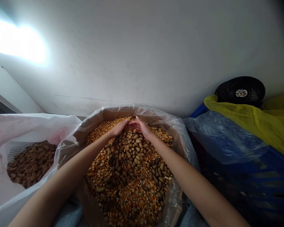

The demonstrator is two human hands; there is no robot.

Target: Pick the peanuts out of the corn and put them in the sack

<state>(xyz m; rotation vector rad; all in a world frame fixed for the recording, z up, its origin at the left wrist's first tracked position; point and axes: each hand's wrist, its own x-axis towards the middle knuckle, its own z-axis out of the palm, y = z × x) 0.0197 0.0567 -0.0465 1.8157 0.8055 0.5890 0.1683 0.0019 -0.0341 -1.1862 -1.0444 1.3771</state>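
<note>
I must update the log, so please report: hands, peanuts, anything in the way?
Left hand and right hand open, close together, at far side of peanuts. Peanuts heaped on corn kernels. No obstruction seen.

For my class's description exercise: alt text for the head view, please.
A person's left hand and right hand are close together beyond peanuts heaped on corn kernels in a plastic-lined sack. A white bag of brown nuts stands left, a black fan right.

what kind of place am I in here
Probably a dry-goods storeroom or shop corner, judging by the big bag of corn and peanuts, the brown nuts beside it, and a blue crate.
</note>
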